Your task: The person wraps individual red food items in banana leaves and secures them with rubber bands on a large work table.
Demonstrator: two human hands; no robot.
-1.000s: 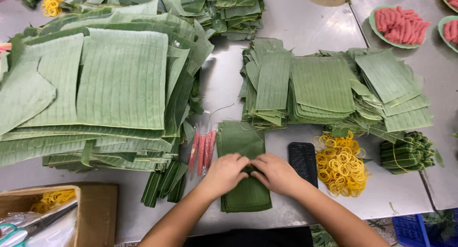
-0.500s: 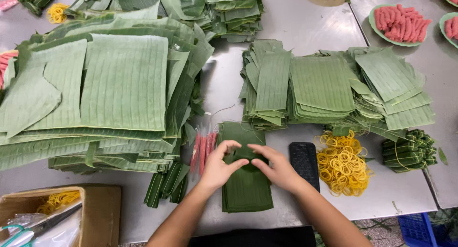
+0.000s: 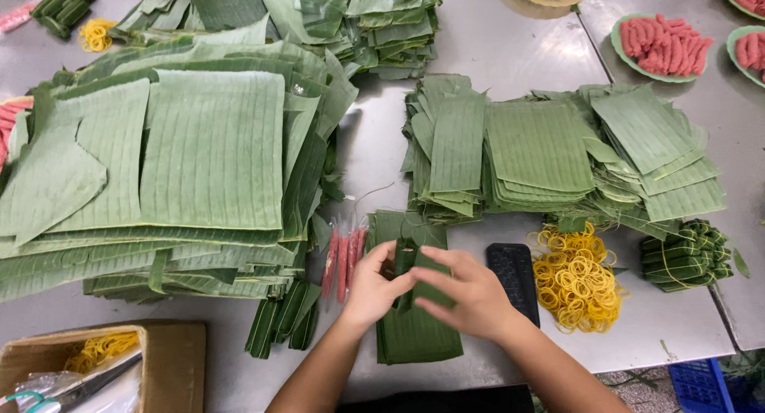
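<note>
fingers of two hands — left hand [image 3: 373,289], right hand [image 3: 470,297] — pinching one leaf roll [image 3: 405,263]

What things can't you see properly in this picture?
- Leaf roll, head view: whatever is inside is hidden by the leaf, the left hand and the right hand.
- Blue crate: cut off by the bottom edge and the table.
- Scissors: partly covered by clear plastic in the cardboard box.
- Right plate: cut by the frame edge.
</note>
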